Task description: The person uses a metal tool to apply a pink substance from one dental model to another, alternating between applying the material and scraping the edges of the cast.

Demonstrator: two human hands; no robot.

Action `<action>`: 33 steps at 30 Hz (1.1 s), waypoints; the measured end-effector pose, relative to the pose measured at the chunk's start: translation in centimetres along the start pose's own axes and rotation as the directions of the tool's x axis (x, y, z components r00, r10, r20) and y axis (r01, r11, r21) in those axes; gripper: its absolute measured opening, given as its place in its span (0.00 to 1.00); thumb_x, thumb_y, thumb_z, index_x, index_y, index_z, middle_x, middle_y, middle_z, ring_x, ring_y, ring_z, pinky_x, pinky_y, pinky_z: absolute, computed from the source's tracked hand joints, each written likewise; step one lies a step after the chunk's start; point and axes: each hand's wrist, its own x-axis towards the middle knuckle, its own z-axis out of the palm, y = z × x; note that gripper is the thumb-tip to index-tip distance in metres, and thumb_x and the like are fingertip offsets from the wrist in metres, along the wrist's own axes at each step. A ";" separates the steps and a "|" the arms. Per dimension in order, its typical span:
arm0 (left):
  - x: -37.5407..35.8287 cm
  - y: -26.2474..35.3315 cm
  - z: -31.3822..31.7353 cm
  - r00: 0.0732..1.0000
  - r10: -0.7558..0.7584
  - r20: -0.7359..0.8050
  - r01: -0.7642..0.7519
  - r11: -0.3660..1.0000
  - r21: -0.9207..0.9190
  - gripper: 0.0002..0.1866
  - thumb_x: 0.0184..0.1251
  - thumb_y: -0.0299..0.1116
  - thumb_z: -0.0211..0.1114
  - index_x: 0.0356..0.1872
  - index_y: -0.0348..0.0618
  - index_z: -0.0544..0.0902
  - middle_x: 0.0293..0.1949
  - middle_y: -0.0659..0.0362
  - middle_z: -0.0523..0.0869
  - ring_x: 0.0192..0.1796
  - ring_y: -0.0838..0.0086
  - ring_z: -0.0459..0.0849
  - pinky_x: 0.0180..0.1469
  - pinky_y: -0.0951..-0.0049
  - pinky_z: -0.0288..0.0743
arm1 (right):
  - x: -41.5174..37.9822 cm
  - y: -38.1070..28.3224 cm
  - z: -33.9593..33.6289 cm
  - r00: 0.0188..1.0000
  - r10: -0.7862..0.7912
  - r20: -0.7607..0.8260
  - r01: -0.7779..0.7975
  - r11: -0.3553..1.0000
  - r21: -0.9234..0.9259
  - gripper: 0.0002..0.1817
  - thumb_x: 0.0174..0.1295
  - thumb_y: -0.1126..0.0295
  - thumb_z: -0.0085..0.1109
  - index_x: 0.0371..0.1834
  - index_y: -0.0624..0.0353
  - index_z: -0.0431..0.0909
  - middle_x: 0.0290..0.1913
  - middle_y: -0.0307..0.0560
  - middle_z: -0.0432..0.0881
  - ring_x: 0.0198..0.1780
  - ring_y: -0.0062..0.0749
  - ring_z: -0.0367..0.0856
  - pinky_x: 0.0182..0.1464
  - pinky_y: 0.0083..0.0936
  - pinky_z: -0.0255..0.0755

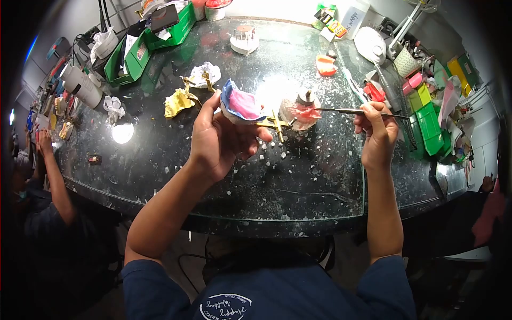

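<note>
My left hand [212, 140] is closed around a dental model [242, 104] with pink wax on its face and a blue border. A brass articulator frame [275, 125] sticks out to the right of the model. In my right hand [378, 133] a thin dark wax spatula [344, 111] is pinched between thumb and fingers, pointing left. Its tip overlaps a glass spirit burner [300, 114] with a metal neck and reddish contents. Left of the model lie a yellow cast piece [178, 102] and crumpled white paper [205, 73].
Green bins [126, 66] stand at the back left, with another green bin [428, 127] at the right. A white plaster model [244, 41] and a red piece [326, 65] sit farther back. White crumbs dot the dark tabletop [298, 194]. Another person's arm [58, 184] shows at far left.
</note>
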 end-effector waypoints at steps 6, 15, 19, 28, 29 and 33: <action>0.1 -0.2 -0.3 0.998 0.003 0.071 -0.006 0.999 0.049 0.37 0.68 0.62 0.28 0.45 0.43 0.79 0.24 0.51 0.84 0.21 0.70 0.78 0.24 0.74 0.65 | 0.1 -0.1 -0.2 1.000 -0.018 -0.016 0.018 0.999 -0.035 0.05 0.60 0.72 0.57 0.31 0.63 0.76 0.21 0.43 0.78 0.21 0.19 0.73 0.26 0.15 0.67; -0.2 -0.2 0.1 0.982 0.020 0.186 -0.028 0.999 0.041 0.36 0.68 0.59 0.29 0.49 0.39 0.77 0.20 0.51 0.81 0.21 0.68 0.79 0.21 0.73 0.66 | 0.3 1.0 -0.5 0.965 -0.215 0.154 0.263 0.828 -0.495 0.03 0.63 0.76 0.55 0.37 0.60 0.78 0.30 0.38 0.78 0.27 0.15 0.72 0.29 0.14 0.66; -0.5 -0.3 0.5 0.981 0.083 0.173 -0.105 0.987 0.124 0.34 0.69 0.58 0.32 0.51 0.36 0.74 0.28 0.48 0.81 0.22 0.66 0.80 0.20 0.73 0.67 | -0.3 0.6 0.1 0.935 -0.152 0.319 0.337 0.653 -0.678 0.09 0.61 0.74 0.59 0.44 0.64 0.77 0.38 0.45 0.76 0.34 0.24 0.75 0.35 0.19 0.70; -0.1 -0.8 -0.4 0.959 0.032 0.281 -0.048 0.998 0.050 0.33 0.69 0.52 0.32 0.59 0.33 0.70 0.33 0.41 0.83 0.27 0.64 0.81 0.25 0.69 0.73 | -0.9 1.4 0.1 0.867 -0.101 0.487 0.474 0.467 -0.747 0.28 0.56 0.57 0.65 0.55 0.63 0.73 0.54 0.54 0.72 0.56 0.44 0.72 0.60 0.34 0.65; -0.1 -0.8 -0.3 0.961 0.033 0.274 -0.054 0.996 0.069 0.33 0.69 0.51 0.31 0.59 0.34 0.70 0.33 0.41 0.83 0.27 0.64 0.81 0.27 0.69 0.74 | -0.8 1.2 0.2 0.860 -0.124 0.495 0.491 0.462 -0.738 0.26 0.56 0.59 0.65 0.55 0.63 0.73 0.54 0.54 0.73 0.56 0.44 0.72 0.60 0.34 0.65; -0.2 -0.7 0.1 0.968 0.047 0.247 -0.066 0.996 0.066 0.32 0.68 0.50 0.31 0.58 0.35 0.71 0.35 0.38 0.83 0.28 0.64 0.82 0.32 0.68 0.75 | 1.0 -0.3 -1.2 0.932 -0.244 0.267 0.360 0.565 -0.742 0.16 0.59 0.69 0.62 0.48 0.64 0.78 0.47 0.50 0.78 0.48 0.36 0.76 0.53 0.30 0.70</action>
